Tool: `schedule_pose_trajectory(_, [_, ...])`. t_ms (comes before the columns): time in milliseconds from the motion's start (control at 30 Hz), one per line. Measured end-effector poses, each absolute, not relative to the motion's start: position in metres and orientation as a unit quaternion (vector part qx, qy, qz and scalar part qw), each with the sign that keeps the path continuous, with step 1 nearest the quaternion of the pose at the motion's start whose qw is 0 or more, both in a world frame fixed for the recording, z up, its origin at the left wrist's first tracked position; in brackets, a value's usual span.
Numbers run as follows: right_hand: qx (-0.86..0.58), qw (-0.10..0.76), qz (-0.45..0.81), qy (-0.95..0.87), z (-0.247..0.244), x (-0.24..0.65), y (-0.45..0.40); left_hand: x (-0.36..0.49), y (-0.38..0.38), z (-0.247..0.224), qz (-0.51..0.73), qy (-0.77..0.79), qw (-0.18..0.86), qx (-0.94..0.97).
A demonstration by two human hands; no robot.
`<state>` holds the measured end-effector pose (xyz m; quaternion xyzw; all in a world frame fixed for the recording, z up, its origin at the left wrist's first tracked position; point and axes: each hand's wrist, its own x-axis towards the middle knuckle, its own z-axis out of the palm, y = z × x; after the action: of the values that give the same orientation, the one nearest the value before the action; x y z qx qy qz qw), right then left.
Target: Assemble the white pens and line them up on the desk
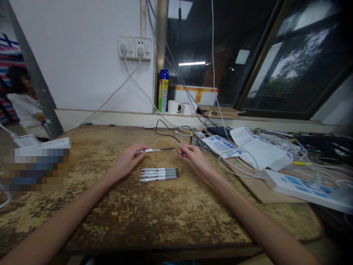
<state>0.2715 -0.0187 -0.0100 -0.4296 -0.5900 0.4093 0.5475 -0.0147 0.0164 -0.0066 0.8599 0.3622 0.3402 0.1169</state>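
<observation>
A white pen barrel (147, 150) is pinched in the fingers of my left hand (129, 159), above the wooden table. From it a thin refill with dark ink (167, 149) extends to the right. My right hand (193, 154) is closed at the far end of this refill; a small greyish piece shows at its fingertips, too small to make out fully. Below and between my hands, several white-and-grey pens (160, 174) lie side by side on the table (116, 217), their dark tips pointing right.
White cables, paper packets (223, 146) and a power strip (300, 187) crowd the table's right side. A spray can (163, 90) and a white mug (174, 106) stand on the sill. Another power strip (44, 143) is at the left, with a seated person (24, 99) beyond.
</observation>
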Motion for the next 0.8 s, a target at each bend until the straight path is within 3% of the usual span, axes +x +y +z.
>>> schedule_pose_trajectory(300, [-0.477, 0.522, 0.331, -0.625, -0.0105, 0.2735, -0.0167, -0.0141, 0.0156, -0.0053, 0.341, 0.363, 0.116, 0.859])
schedule_pose_trajectory(800, [-0.491, 0.549, 0.325, -0.594, -0.0106, 0.2759, -0.0153, -0.0142, 0.0169, -0.0065, 0.34, 0.362, 0.112, 0.861])
